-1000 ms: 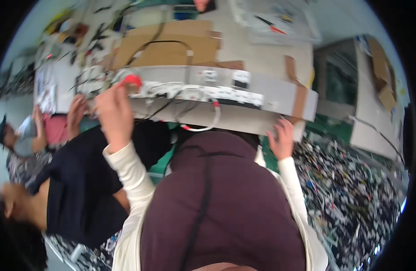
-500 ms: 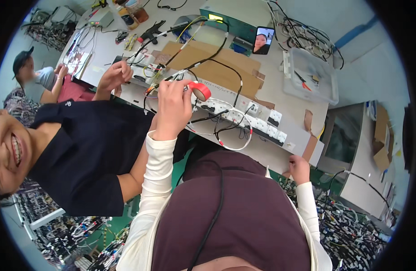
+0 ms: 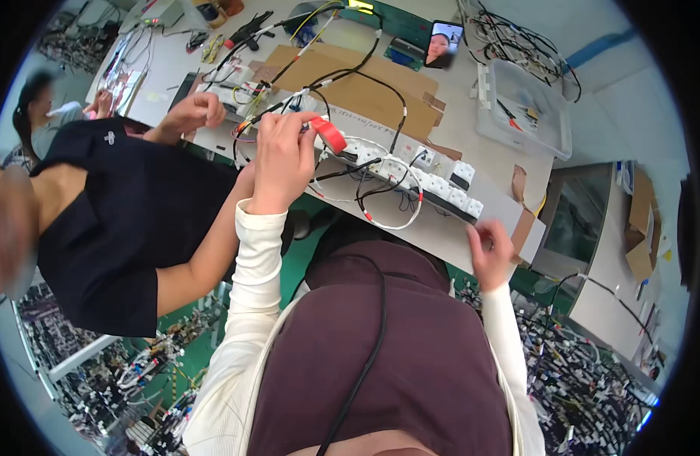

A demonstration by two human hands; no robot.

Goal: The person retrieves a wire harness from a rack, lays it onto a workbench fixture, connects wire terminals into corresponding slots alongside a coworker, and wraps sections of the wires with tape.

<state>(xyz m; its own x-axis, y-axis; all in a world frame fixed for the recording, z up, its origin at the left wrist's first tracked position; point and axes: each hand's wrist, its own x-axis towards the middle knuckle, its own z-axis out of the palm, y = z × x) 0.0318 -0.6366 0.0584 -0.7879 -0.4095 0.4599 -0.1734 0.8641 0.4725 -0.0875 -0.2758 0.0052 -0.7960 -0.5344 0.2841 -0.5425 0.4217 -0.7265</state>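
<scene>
My left hand [image 3: 280, 161] is raised over the front of the workbench. Its fingers are closed on a roll of red tape [image 3: 329, 134], held by the rim. Just beyond and below the roll runs a row of white sockets [image 3: 433, 182] on a board. A looped white cable with red bands [image 3: 420, 199] hangs over them, along with black cables. My right hand [image 3: 493, 254] hovers by the table's front edge near the right end of the row. Its thumb and fingers are apart, with nothing visible between them.
A co-worker in a dark shirt [image 3: 129, 235] stands close on my left, one hand [image 3: 195, 114] over the bench. Cardboard [image 3: 342, 83], a phone [image 3: 444, 44] and a clear plastic box [image 3: 523, 114] lie farther back. Bundled cables [image 3: 593, 372] fill the lower right.
My right hand has risen from below the table edge toward the sockets, its fingers parting. My left hand with the tape has shifted slightly left and up. The co-worker's head has turned and moved down.
</scene>
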